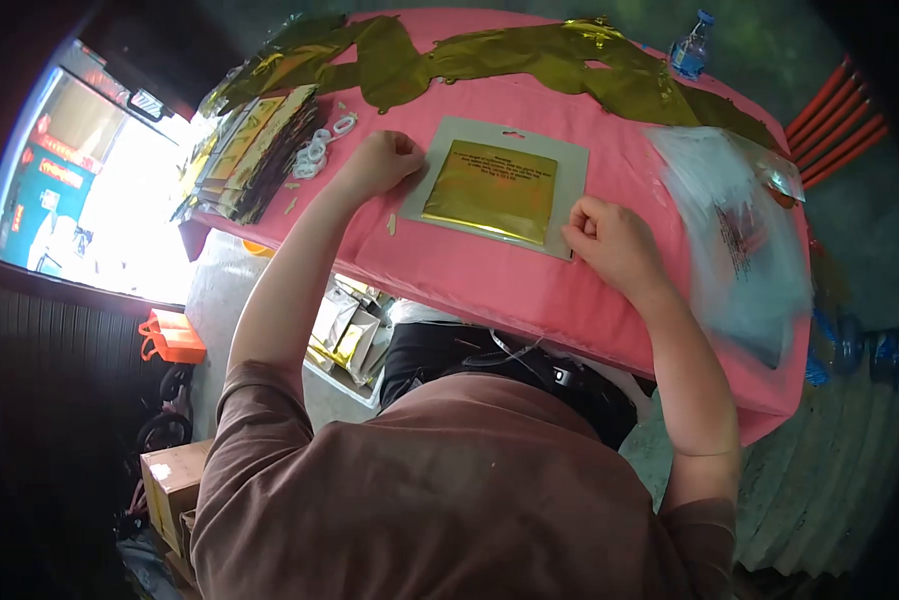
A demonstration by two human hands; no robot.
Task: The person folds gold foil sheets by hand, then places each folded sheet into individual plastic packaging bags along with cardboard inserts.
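On the pink table cover lies a flat grey card (574, 165) with a hang hole at its top edge. A folded gold foil packet (494, 195) with small dark print rests on it. My left hand (387, 163) is at the card's left edge, fingers curled together; whether anything is pinched in them is too small to tell. Beside the card's lower right corner is my right hand (604, 238), its fingers also curled in, and what they hold, if anything, is hidden.
Gold foil sheets (389, 65) stretch along the far edge. A stack of packets (254, 155) and white rings (312, 155) lie left. Clear plastic bags (734, 240) cover the right side. A bottle (690, 50) stands far right. A box of packets (349, 335) sits below the table.
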